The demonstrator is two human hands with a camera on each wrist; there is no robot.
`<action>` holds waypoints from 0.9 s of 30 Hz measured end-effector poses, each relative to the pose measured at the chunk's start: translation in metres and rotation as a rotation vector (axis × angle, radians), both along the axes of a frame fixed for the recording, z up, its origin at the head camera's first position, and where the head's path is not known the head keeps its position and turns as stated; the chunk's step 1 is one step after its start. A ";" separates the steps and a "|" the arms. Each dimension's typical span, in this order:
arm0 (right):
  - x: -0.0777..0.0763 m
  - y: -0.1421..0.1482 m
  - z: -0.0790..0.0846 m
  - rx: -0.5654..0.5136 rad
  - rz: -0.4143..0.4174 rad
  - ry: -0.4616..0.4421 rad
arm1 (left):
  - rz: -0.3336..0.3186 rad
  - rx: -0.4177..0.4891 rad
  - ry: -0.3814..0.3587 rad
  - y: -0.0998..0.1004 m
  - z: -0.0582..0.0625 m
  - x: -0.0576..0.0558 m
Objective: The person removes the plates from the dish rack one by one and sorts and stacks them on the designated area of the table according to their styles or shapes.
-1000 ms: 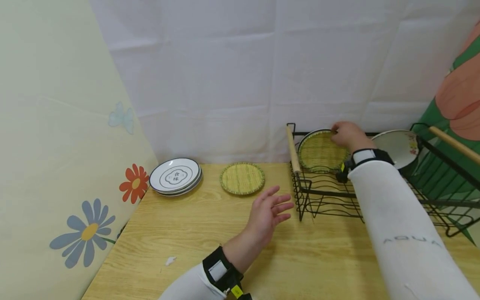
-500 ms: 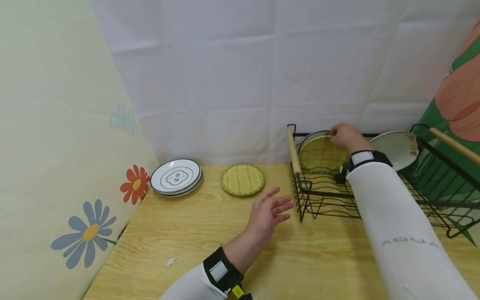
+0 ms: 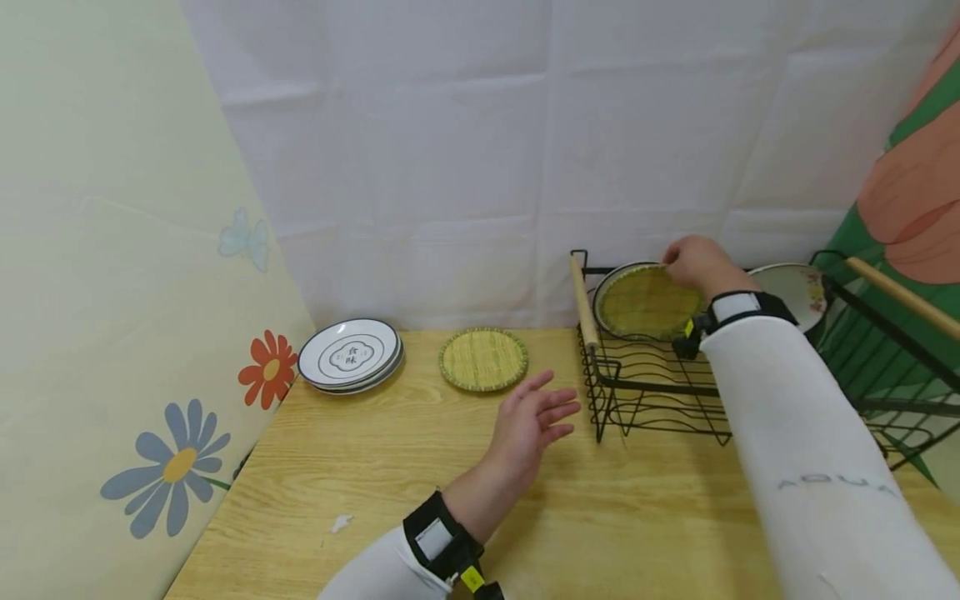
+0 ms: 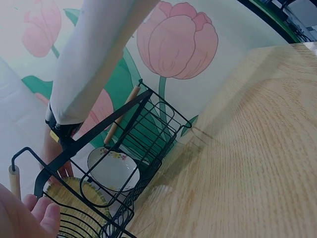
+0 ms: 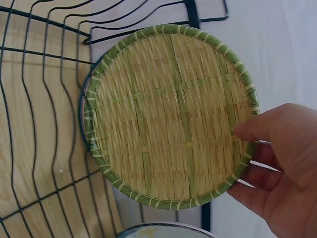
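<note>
At the back left of the black wire dish rack (image 3: 660,386), my right hand (image 3: 701,265) pinches the rim of a round woven bamboo tray (image 5: 171,119) with green edging. Thumb in front and fingers behind, it holds the tray upright, as the right wrist view shows. Behind the tray a dark-rimmed plate (image 3: 602,293) stands in the rack, mostly covered. My left hand (image 3: 525,425) hovers over the table just left of the rack, fingers spread loosely, holding nothing. A second woven tray (image 3: 483,358) lies flat on the table behind that hand.
Several stacked white plates (image 3: 351,354) with dark rims lie at the table's back left. A flower-patterned bowl (image 4: 114,169) stands farther right in the rack. The rack has wooden handles (image 3: 585,300) at both ends. A white scrap (image 3: 341,522) lies on the wooden table.
The woven tray in my right hand tipped forward from the plate, then came back up and slightly right. The left hand has barely moved.
</note>
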State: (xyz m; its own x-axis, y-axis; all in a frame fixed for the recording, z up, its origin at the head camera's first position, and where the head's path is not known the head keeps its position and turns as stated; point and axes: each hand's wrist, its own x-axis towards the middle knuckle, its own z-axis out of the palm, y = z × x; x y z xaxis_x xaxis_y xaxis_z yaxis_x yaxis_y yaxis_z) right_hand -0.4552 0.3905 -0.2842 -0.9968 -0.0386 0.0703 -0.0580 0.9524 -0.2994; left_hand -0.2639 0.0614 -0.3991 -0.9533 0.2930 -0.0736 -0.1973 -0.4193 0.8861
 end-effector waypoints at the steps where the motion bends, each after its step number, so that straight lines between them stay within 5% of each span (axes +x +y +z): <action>1: 0.001 0.001 0.004 -0.007 -0.008 0.001 | 0.000 -0.001 0.003 0.000 0.000 -0.001; 18: 0.023 0.021 0.089 -0.033 -0.001 0.113 | 0.038 0.018 0.036 -0.006 0.009 -0.019; 23: 0.029 0.027 0.101 -0.123 -0.012 0.118 | 0.054 0.031 0.043 -0.012 0.012 -0.026; 27: 0.031 0.028 0.099 -0.313 -0.046 0.088 | 0.057 0.024 0.046 -0.019 0.016 -0.030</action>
